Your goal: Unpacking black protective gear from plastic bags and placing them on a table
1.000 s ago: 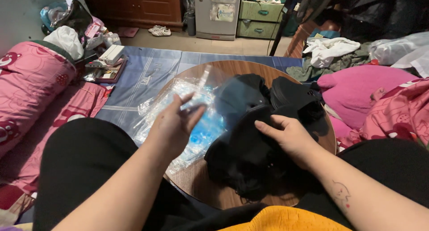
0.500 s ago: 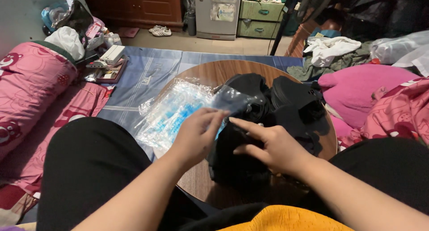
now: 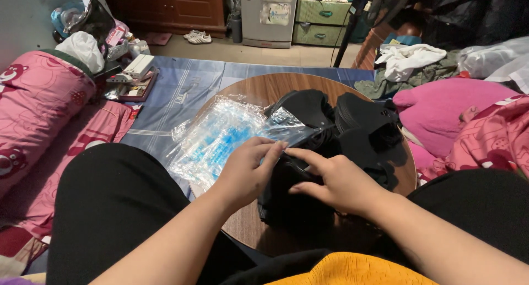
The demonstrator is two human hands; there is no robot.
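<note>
Head view: round wooden surface (image 3: 259, 92) mid-frame, carrying a pile of black fabric pieces (image 3: 336, 136) and a stack of clear plastic bags (image 3: 215, 139) with blue print, bags lying left of the pile. One clear bag (image 3: 286, 125) is lifted off the stack and lies over the near end of the black pile. Whether anything is inside it yet, can't tell; the film is transparent and glare washes it out.

Left hand (image 3: 245, 172) comes in from lower left, palm down, fingers narrow and pinching the near edge of that lifted bag. Right hand (image 3: 336, 180) comes in from lower right, lying on the black fabric just beside the left hand, fingers bent and pressing into the cloth at the bag's edge. A firm grip on the fabric isn't clear.

Black pile blends into one dark mass, so the piece count is unreadable. Both forearms are cut off at the bottom edge. Knees in black trousers hide the surface's near rim. Pink bedding (image 3: 38, 103) at left, blue mat (image 3: 182, 92) upper left of the surface.
</note>
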